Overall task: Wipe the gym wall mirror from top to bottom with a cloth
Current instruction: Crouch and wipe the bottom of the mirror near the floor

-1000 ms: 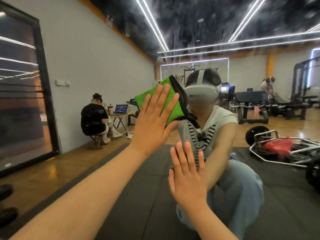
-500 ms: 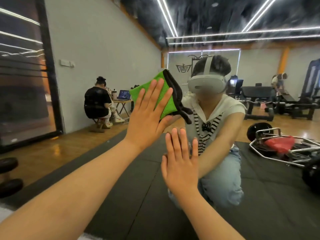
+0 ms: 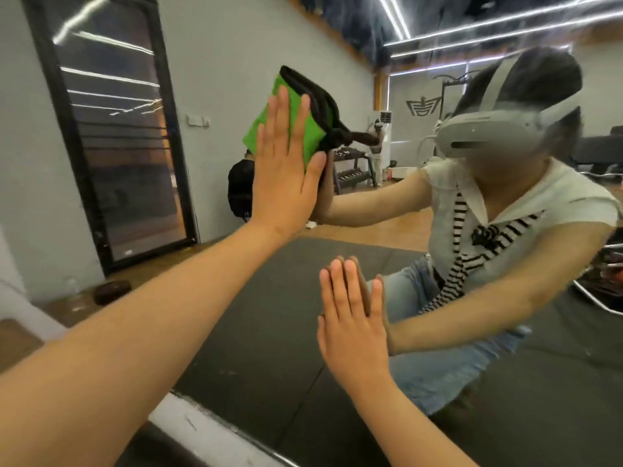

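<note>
the left hand point(image 3: 286, 183) lies flat, fingers straight and close together, and presses a folded green cloth point(image 3: 312, 136) with a black edge against the mirror point(image 3: 263, 348). the cloth sits between palm and glass, high in the view. the right hand point(image 3: 350, 332) is flat on the glass too, fingers straight and held together, lower down and well apart from the cloth. it holds nothing.

the step looks like a downward stroke. to do it well, keep the whole palm behind the cloth so the pressure is even, and draw it straight down in a band that overlaps the last one. the fold should stay under the fingers, since the loose black edge could trail and smear. the bracing hand may leave prints, so that patch probably needs a pass as well. how much glass is done i cannot tell; faint streaks show near the top right.

the lower edge of the mirror meets a white strip point(image 3: 209, 429). in the reflection there is a grey wall with a black-framed panel point(image 3: 111, 146), a wooden floor, a dark mat, light strips on the ceiling, a rack of weights point(image 3: 354, 170) and other people far back.
</note>
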Motion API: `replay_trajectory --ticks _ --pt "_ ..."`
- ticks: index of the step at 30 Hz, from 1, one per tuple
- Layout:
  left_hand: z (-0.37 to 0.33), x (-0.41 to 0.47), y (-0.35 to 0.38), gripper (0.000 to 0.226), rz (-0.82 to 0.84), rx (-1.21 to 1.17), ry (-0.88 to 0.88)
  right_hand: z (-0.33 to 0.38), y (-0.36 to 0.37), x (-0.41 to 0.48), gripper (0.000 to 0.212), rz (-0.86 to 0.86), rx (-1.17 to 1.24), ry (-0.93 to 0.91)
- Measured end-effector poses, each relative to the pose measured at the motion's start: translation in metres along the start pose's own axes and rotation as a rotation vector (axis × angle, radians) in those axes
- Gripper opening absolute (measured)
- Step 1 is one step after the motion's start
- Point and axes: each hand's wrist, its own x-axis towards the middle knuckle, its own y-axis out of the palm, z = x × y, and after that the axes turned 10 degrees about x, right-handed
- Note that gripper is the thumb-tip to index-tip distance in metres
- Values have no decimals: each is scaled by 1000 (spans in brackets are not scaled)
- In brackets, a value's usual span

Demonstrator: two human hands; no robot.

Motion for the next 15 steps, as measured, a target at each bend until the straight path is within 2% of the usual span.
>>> replay_trajectory --ticks 6,9,12,15 --pt "18 -110 12 63 147 110 281 1 -1 2 90 -5 -12 7" --pt "32 -102 10 63 165 161 347 1 -5 3 94 3 17 12" --pt "32 -57 6 66 101 105 250 1 -14 2 91 0 44 8" --pt "21 -36 10 63 17 -1 70 -8 -30 15 73 -47 90 -45"
